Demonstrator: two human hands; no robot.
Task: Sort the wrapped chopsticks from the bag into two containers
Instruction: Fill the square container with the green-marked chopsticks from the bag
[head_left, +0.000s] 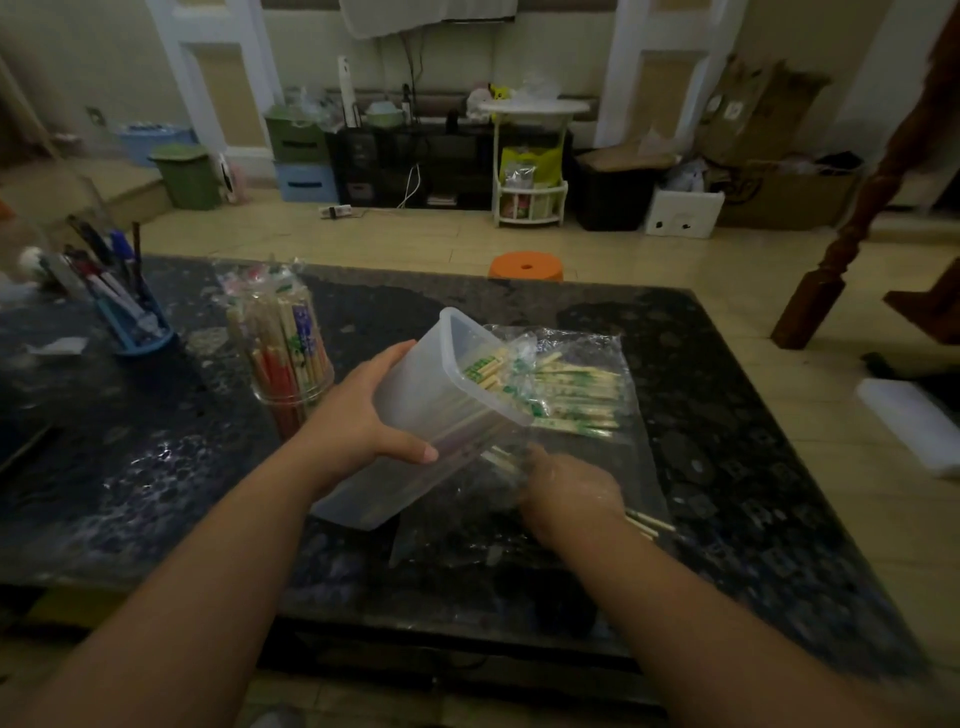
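One translucent rectangular plastic container (457, 410), tilted at surface (156, 467) centre, is gripped by left hand (363, 415) fingers; right hand (571, 493) at clear plastic bag (597, 348), finger state unreadable.

Frosted, milky-white container (415, 415) in the left grip (363, 410). Beyond the right grip (571, 491), pale wooden chopsticks (576, 395) with green print, inside a clear, glossy bag (582, 343). Left of the left grip, a clear jar (283, 358) of sticks wrapped in red, green and blue-violet print. Farther left, a blue pen holder (140, 332). Desk (727, 415): black stone speckled with pale flecks. Beyond both grips, an orange stool (525, 266).
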